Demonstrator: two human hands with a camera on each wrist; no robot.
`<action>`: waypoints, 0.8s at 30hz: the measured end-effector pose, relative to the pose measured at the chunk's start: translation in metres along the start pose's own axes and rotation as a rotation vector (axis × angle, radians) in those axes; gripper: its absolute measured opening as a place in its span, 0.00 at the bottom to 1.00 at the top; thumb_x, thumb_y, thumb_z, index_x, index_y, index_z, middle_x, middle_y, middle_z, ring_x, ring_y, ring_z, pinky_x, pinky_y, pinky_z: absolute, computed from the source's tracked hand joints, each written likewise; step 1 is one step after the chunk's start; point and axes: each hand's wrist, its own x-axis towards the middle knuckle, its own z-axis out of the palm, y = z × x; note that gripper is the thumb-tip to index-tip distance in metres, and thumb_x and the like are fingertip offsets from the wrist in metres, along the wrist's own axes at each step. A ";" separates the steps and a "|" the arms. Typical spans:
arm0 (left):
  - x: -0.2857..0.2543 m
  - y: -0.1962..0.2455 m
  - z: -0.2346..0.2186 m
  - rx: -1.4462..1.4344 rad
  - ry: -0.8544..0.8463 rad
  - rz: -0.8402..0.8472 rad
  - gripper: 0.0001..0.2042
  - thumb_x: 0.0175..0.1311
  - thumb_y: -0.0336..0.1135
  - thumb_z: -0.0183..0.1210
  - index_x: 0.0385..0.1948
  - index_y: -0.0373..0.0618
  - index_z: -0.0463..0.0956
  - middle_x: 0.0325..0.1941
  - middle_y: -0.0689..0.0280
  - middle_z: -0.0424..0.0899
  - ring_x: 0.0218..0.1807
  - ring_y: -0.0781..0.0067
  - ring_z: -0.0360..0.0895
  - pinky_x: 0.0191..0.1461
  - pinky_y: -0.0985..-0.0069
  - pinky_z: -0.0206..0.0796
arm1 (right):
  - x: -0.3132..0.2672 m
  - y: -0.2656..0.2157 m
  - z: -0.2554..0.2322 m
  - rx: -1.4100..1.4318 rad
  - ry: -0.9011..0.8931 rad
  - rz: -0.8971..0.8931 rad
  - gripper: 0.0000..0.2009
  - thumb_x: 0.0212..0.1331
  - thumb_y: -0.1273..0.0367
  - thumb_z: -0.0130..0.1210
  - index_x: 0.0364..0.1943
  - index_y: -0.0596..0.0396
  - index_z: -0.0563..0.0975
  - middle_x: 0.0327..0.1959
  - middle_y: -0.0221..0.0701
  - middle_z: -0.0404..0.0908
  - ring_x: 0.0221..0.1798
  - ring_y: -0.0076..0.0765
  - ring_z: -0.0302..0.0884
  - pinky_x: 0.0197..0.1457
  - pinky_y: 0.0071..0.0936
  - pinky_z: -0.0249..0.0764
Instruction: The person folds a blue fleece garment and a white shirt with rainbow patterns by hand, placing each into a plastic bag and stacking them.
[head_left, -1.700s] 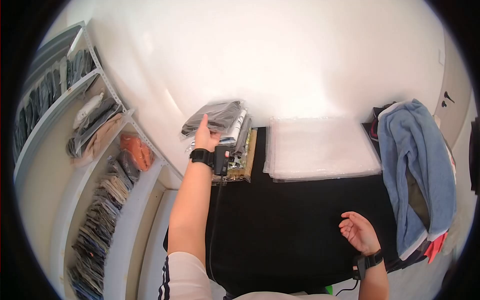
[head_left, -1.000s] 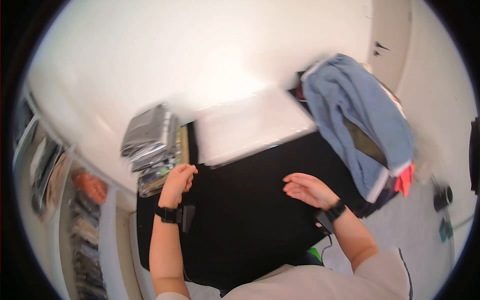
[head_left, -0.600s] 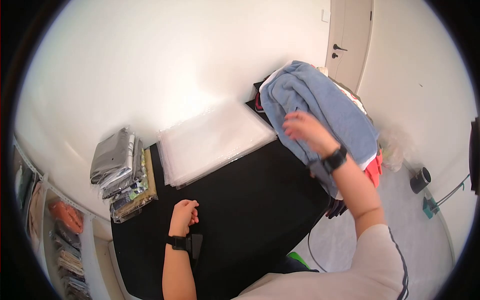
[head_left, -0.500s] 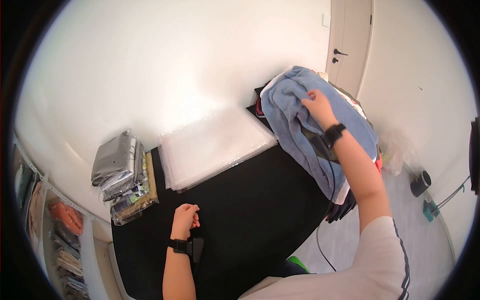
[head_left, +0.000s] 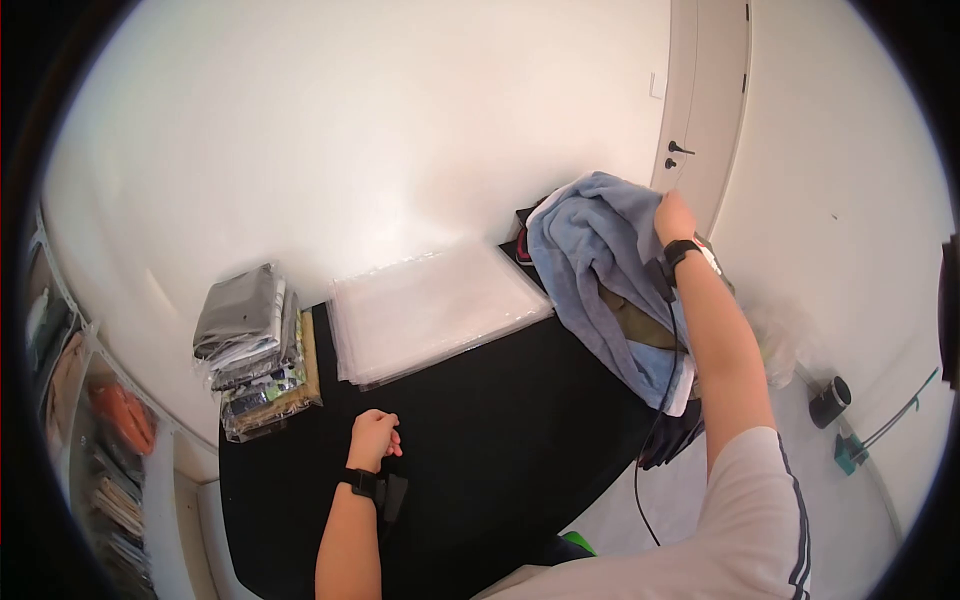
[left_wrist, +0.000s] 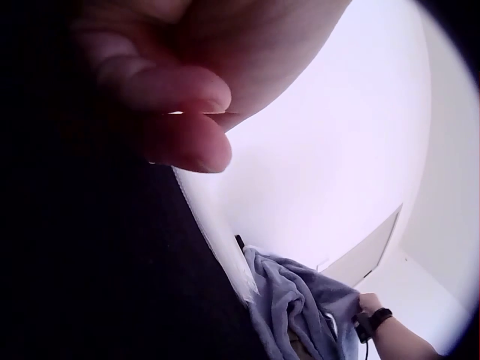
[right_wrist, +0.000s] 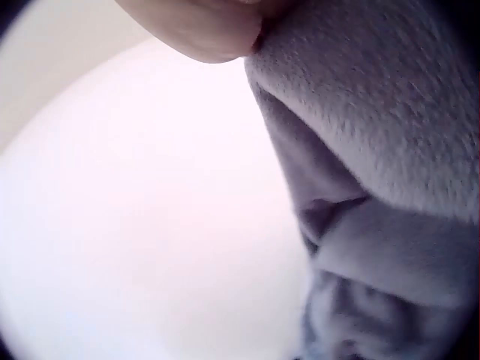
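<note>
My right hand pinches the upper edge of a blue fleece garment with pale trim and lifts part of it off a pile at the table's right end. Close up in the right wrist view, the fuzzy fabric hangs in folds from the fingertips. An olive cloth shows below the raised part. My left hand holds nothing, its fingers loosely curled over the black table cover. In the left wrist view the fingertips are near the camera, and the garment is in the distance.
Flat clear plastic bags lie stacked at the table's back, against the wall. Left of them is a stack of bagged folded clothes. Shelves with more bagged clothes stand far left. A cable hangs from my right wrist.
My right hand has left the bent-arm position, reached to the pile and pulled up the blue fleece garment. The left hand has come back from the bagged stack; the head view has turned right.
</note>
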 end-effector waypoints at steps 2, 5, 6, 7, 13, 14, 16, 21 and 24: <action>0.001 -0.003 -0.001 -0.014 -0.006 0.011 0.07 0.57 0.29 0.51 0.26 0.34 0.73 0.13 0.62 0.73 0.10 0.74 0.70 0.12 0.81 0.56 | 0.010 -0.015 -0.031 0.234 0.063 0.017 0.14 0.64 0.65 0.40 0.42 0.60 0.73 0.37 0.50 0.79 0.46 0.58 0.74 0.50 0.45 0.70; 0.004 -0.005 -0.001 -0.017 -0.018 0.032 0.07 0.57 0.30 0.52 0.27 0.33 0.72 0.14 0.62 0.73 0.10 0.73 0.71 0.12 0.80 0.57 | 0.018 -0.038 -0.096 0.750 0.266 -0.056 0.16 0.66 0.63 0.39 0.40 0.64 0.73 0.42 0.52 0.77 0.46 0.53 0.75 0.47 0.42 0.70; 0.005 -0.006 0.000 -0.025 -0.024 0.027 0.07 0.57 0.30 0.52 0.27 0.33 0.72 0.14 0.62 0.73 0.10 0.73 0.71 0.12 0.80 0.57 | 0.011 -0.052 -0.130 0.887 0.263 -0.034 0.16 0.66 0.64 0.39 0.39 0.65 0.73 0.42 0.50 0.77 0.45 0.50 0.76 0.46 0.41 0.70; 0.005 -0.006 0.003 0.007 -0.015 0.043 0.07 0.57 0.30 0.53 0.28 0.33 0.72 0.15 0.61 0.74 0.10 0.73 0.71 0.12 0.80 0.57 | 0.002 -0.064 -0.165 0.996 0.203 -0.040 0.16 0.66 0.64 0.39 0.41 0.65 0.73 0.42 0.46 0.77 0.45 0.44 0.74 0.48 0.37 0.69; -0.048 0.031 0.055 0.169 -0.355 0.346 0.52 0.43 0.45 0.72 0.66 0.35 0.45 0.54 0.48 0.70 0.52 0.63 0.73 0.50 0.71 0.69 | -0.024 -0.100 -0.290 1.556 -0.069 -0.118 0.14 0.66 0.69 0.41 0.43 0.66 0.75 0.42 0.39 0.78 0.44 0.32 0.75 0.45 0.26 0.72; -0.064 0.037 0.072 0.098 -0.437 0.507 0.56 0.40 0.47 0.73 0.67 0.32 0.42 0.64 0.42 0.59 0.64 0.52 0.62 0.66 0.65 0.55 | -0.014 -0.093 -0.296 1.548 -0.082 -0.118 0.14 0.66 0.69 0.41 0.43 0.66 0.75 0.42 0.39 0.78 0.44 0.32 0.75 0.45 0.26 0.72; -0.069 0.025 0.113 0.248 -0.370 0.716 0.60 0.37 0.49 0.74 0.66 0.29 0.38 0.65 0.37 0.55 0.68 0.43 0.53 0.70 0.62 0.48 | 0.017 -0.072 -0.309 0.783 0.050 -0.805 0.14 0.65 0.69 0.43 0.46 0.66 0.74 0.42 0.41 0.79 0.42 0.35 0.78 0.45 0.27 0.74; -0.108 0.018 0.177 0.349 -0.291 0.765 0.58 0.38 0.44 0.73 0.68 0.37 0.38 0.67 0.40 0.48 0.69 0.46 0.49 0.67 0.61 0.55 | -0.097 -0.096 -0.386 0.541 0.071 -1.095 0.15 0.63 0.68 0.47 0.50 0.65 0.73 0.44 0.41 0.79 0.41 0.37 0.79 0.45 0.27 0.75; -0.134 0.026 0.188 0.000 -0.158 0.751 0.44 0.47 0.26 0.64 0.68 0.47 0.48 0.67 0.43 0.50 0.63 0.53 0.60 0.54 0.72 0.67 | -0.090 -0.080 -0.401 0.622 0.035 -1.196 0.17 0.63 0.67 0.49 0.51 0.64 0.72 0.45 0.39 0.79 0.44 0.35 0.78 0.49 0.25 0.74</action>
